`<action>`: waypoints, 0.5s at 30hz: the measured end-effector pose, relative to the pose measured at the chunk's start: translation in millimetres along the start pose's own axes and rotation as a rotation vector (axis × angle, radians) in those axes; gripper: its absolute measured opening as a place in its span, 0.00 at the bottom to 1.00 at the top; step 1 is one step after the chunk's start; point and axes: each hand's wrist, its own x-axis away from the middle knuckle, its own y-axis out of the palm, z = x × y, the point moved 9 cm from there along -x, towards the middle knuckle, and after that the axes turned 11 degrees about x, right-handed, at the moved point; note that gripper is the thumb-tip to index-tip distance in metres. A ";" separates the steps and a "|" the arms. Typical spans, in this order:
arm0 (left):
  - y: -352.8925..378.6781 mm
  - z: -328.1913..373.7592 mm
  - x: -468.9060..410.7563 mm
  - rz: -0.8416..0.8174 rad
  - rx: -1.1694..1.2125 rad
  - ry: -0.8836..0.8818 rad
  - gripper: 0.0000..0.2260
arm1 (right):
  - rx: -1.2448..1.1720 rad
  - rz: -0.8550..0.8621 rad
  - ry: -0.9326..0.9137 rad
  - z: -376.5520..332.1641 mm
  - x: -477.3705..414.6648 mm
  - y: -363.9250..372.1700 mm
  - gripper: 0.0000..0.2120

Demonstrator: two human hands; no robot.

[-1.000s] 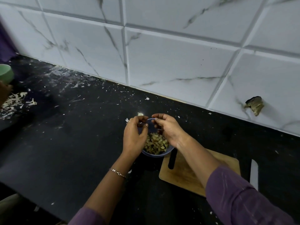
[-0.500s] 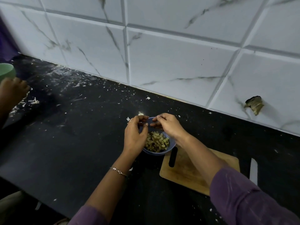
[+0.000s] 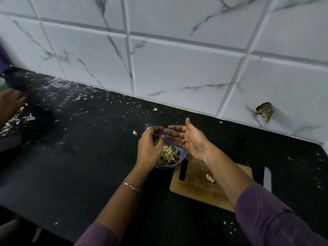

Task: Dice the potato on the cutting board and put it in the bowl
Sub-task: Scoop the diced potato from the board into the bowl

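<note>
Nearest you, the cutting board (image 3: 195,187) lies on the black counter (image 3: 88,166), below and to the right of your right fingers, and your right forearm crosses it. A few potato cubes (image 3: 210,178) sit on the board just beside that forearm. The knife (image 3: 267,175) lies on the counter past the board's right edge, well apart from both hands.

The bowl (image 3: 167,166) stands at the board's left corner, right under your fingertips, and the diced potato (image 3: 168,154) fills it.

Your left hand (image 3: 149,148) hangs over the bowl's left rim with its fingers curled in toward the thumb. You cannot tell whether anything is pinched there.

Your right hand (image 3: 192,141) is over the bowl's right side, palm turned to the left, fingers (image 3: 174,127) straight and spread, holding nothing.

Far left of your fingers, another person's hand (image 3: 9,103) rests by some peelings (image 3: 26,118).
</note>
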 end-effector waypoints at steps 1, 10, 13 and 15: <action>3.7 1.8 0.9 -0.006 0.010 0.006 0.10 | -0.021 -0.005 0.002 1.6 1.9 -3.5 0.34; 60.6 16.2 25.2 -0.191 -0.027 0.050 0.10 | -0.038 0.133 -0.046 16.0 47.7 -65.6 0.19; 83.3 17.8 38.7 -0.293 -0.037 0.045 0.11 | 0.051 0.228 -0.080 25.2 67.5 -93.3 0.11; 99.7 16.8 48.0 -0.380 -0.062 0.027 0.12 | 0.142 0.266 -0.080 32.5 80.4 -108.9 0.09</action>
